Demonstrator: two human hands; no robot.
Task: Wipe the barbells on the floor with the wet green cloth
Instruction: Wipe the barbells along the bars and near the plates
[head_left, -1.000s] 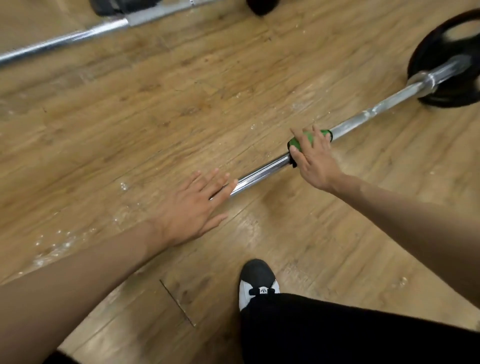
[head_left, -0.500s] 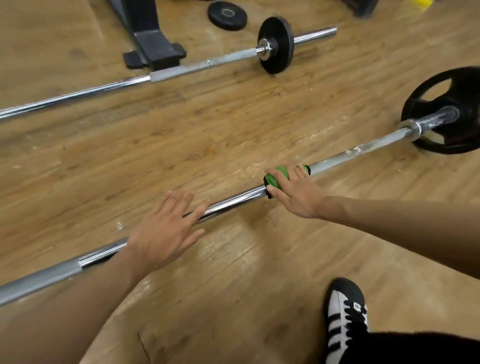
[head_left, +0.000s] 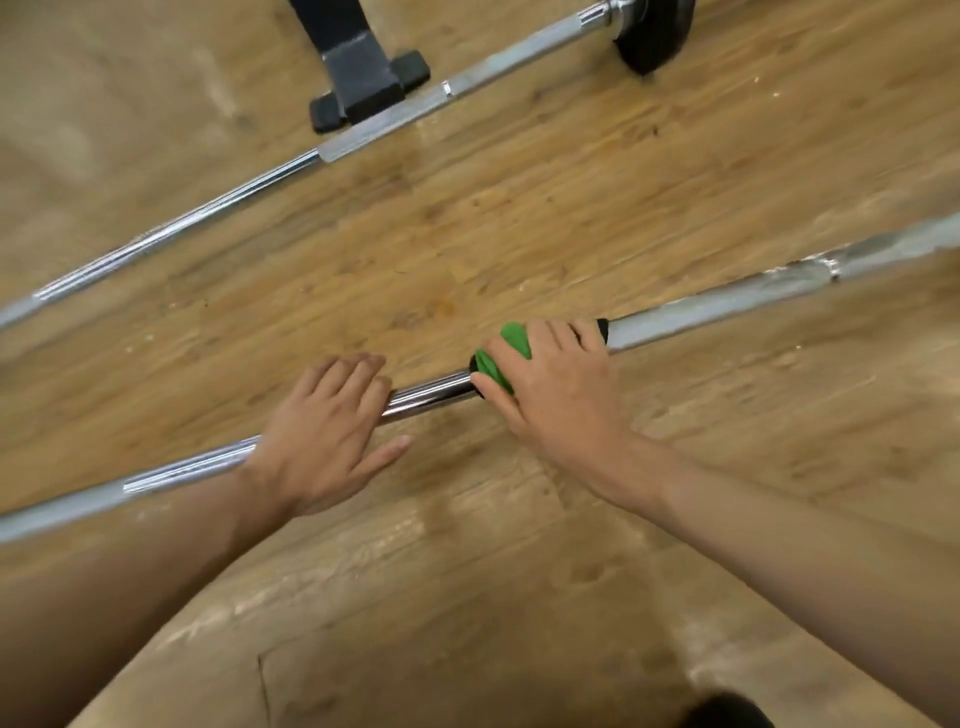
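A long steel barbell (head_left: 717, 306) lies slantwise on the wooden floor, running from lower left to upper right. My right hand (head_left: 558, 395) grips the green cloth (head_left: 506, 353), which is wrapped around the bar near its middle. Just left of it, my left hand (head_left: 324, 441) rests flat on the bar with its fingers straight. A second barbell (head_left: 249, 187) lies farther away, roughly parallel, with a black plate (head_left: 657, 31) on its right end.
A black stand foot (head_left: 363, 78) sits behind the far barbell at the top. White streaks mark the floor (head_left: 467, 234) around the near bar. A dark shoe tip (head_left: 727, 712) shows at the bottom edge.
My right hand has slid the cloth leftwards along the bar, closer to my left hand. The view has shifted left, so the near bar's large plate has left the frame.
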